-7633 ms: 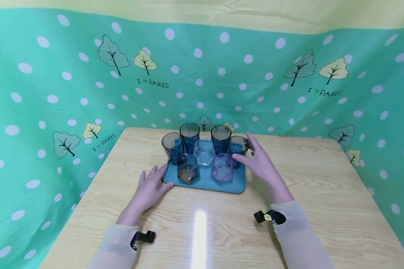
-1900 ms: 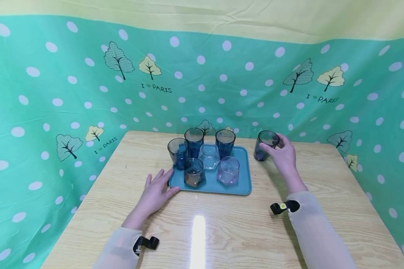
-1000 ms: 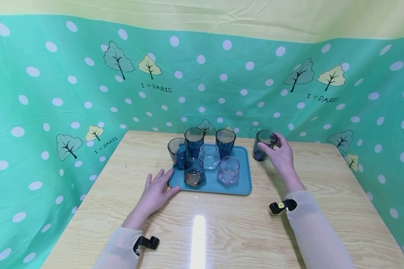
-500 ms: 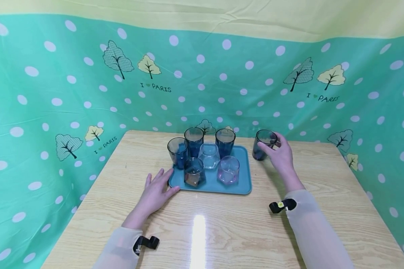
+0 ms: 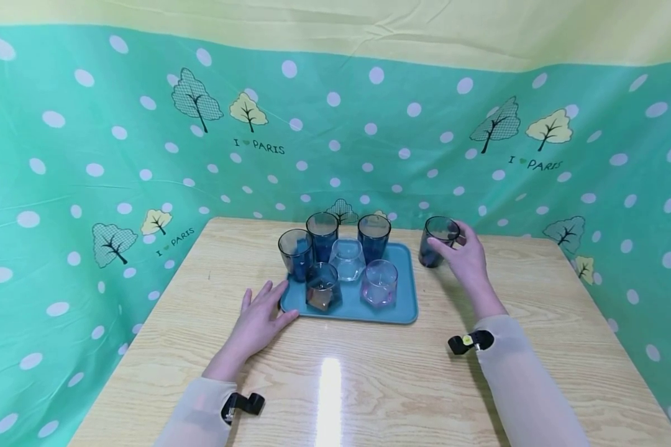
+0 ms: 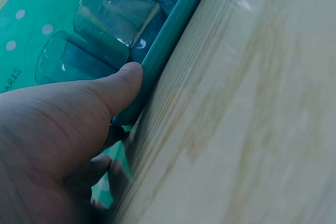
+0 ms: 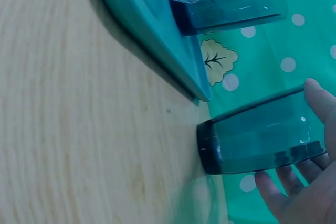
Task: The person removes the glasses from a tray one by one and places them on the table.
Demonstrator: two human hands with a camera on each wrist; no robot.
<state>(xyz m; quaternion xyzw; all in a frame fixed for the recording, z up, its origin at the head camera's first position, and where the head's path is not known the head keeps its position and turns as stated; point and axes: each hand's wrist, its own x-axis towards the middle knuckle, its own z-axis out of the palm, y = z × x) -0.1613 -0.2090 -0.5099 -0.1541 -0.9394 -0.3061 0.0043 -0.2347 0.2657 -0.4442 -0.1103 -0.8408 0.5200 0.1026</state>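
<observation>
while right hand [image 5: 470,259] grips tumbler [image 7: 257,135], tabletop [image 5: 391,366] between it and tray edge [image 5: 412,279]

Teal-blue tray [image 5: 406,279], smoky-blue tumblers [image 5: 374,241], purple-tinted glass [image 5: 379,287], white-dotted green curtain [image 5: 313,81], pale wood-grained table [image 5: 397,379]

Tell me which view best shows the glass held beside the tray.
The right wrist view: the blue glass is close, dark base and side visible. The head view shows its rim, the right grip covering part of the side. The left wrist view misses it.
</observation>
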